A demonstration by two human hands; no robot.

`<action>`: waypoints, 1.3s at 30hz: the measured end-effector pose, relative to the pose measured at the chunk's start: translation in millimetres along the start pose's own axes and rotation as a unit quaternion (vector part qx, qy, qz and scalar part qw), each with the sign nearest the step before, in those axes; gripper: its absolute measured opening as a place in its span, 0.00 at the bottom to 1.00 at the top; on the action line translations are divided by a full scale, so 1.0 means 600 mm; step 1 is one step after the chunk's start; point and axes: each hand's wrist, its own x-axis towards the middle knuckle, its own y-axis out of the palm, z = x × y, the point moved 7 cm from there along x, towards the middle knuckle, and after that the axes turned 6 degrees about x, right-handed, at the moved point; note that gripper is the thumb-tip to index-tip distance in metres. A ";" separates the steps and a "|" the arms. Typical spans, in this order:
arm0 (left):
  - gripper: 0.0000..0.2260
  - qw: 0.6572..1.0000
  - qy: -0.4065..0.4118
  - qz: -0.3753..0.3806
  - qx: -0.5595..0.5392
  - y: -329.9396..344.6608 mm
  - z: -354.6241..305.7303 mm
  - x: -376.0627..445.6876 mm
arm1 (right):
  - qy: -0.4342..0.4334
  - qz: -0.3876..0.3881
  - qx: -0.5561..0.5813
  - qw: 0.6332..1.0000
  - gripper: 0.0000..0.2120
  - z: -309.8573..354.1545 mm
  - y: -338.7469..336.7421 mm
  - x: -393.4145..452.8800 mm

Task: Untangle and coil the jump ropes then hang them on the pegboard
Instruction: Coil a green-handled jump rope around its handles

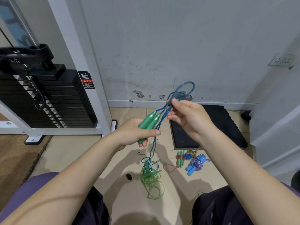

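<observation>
1. Head view, ten o'clock: black weight stack [48, 101] in a white frame [78, 51], cut off at the left edge.
2. Three o'clock: dark floor mat [227, 125], partly hidden behind the right forearm.
3. Centre: left hand [134, 133] clenches two green handles [148, 121]; right hand [188, 117] pinches the blue-green rope [186, 90] into a loop.
4. Six o'clock: rope slack piles on the floor.
5. Five o'clock: coiled ropes bundle [193, 159], strands hard to separate.

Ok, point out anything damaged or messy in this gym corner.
The grey wall is scuffed, with paint chipped off in patches just above the white skirting. The translucent blue-green jump rope held in both hands trails into a loose tangle on the beige tiled floor.
</observation>
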 end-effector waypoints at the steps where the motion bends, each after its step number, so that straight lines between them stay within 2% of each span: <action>1: 0.08 1.000 0.008 -0.002 -0.006 0.001 -0.003 -0.001 | 0.007 -0.007 0.007 1.000 0.07 -0.001 -0.003 0.002; 4: 0.06 0.997 0.038 -0.034 -0.055 -0.008 -0.013 -0.001 | 0.041 0.008 0.010 0.999 0.10 -0.013 -0.004 0.002; 7: 0.05 0.987 0.043 -0.064 -0.138 -0.022 -0.015 0.001 | 0.098 0.082 -0.109 0.986 0.15 -0.042 0.005 -0.007; 11: 0.05 0.966 0.026 -0.095 -0.239 -0.034 -0.010 0.005 | 0.168 0.199 -0.313 0.913 0.13 -0.097 0.014 -0.029; 14: 0.04 0.939 0.016 -0.165 -0.302 -0.057 0.002 0.007 | 0.163 0.197 -0.411 0.875 0.08 -0.101 0.014 -0.039; 16: 0.05 0.917 0.004 -0.208 -0.341 -0.076 0.013 0.007 | 0.150 0.180 -0.440 0.867 0.10 -0.095 0.012 -0.038; 18: 0.07 0.910 -0.016 -0.225 -0.349 -0.086 0.025 0.007 | 0.154 0.167 -0.391 0.892 0.09 -0.092 0.009 -0.034; 20: 0.08 0.922 -0.052 -0.200 -0.327 -0.079 0.036 0.009 | 0.144 0.146 -0.318 0.926 0.07 -0.082 0.012 -0.028; 23: 0.10 0.949 -0.101 -0.119 -0.274 -0.049 0.043 0.013 | 0.094 0.094 -0.221 0.966 0.08 -0.049 0.018 -0.018; 25: 0.10 0.965 -0.105 -0.040 -0.238 -0.025 0.038 0.013 | 0.071 0.067 -0.142 0.985 0.08 -0.029 0.020 -0.014; 28: 0.15 0.978 -0.081 0.072 -0.181 0.011 0.025 0.007 | 0.037 0.037 -0.052 0.997 0.08 -0.007 0.016 -0.004; 30: 0.17 0.981 -0.064 0.109 -0.144 0.027 0.018 0.002 | 0.012 0.017 -0.024 0.999 0.08 0.004 0.011 0.001; 32: 0.14 0.988 -0.057 0.099 -0.100 0.031 0.018 0.003 | -0.002 0.005 -0.007 1.000 0.09 0.011 0.006 0.004; 35: 0.10 0.996 -0.039 0.043 -0.070 0.022 0.018 0.009 | -0.003 0.000 0.001 1.000 0.10 0.011 0.000 0.008; 37: 0.07 0.994 -0.036 0.004 -0.102 0.012 0.016 0.012 | 0.012 0.004 -0.018 1.000 0.07 0.003 -0.004 0.011; 39: 0.06 0.987 -0.037 -0.030 -0.154 0.000 0.013 0.013 | 0.042 0.019 -0.086 0.995 0.06 -0.011 -0.008 0.011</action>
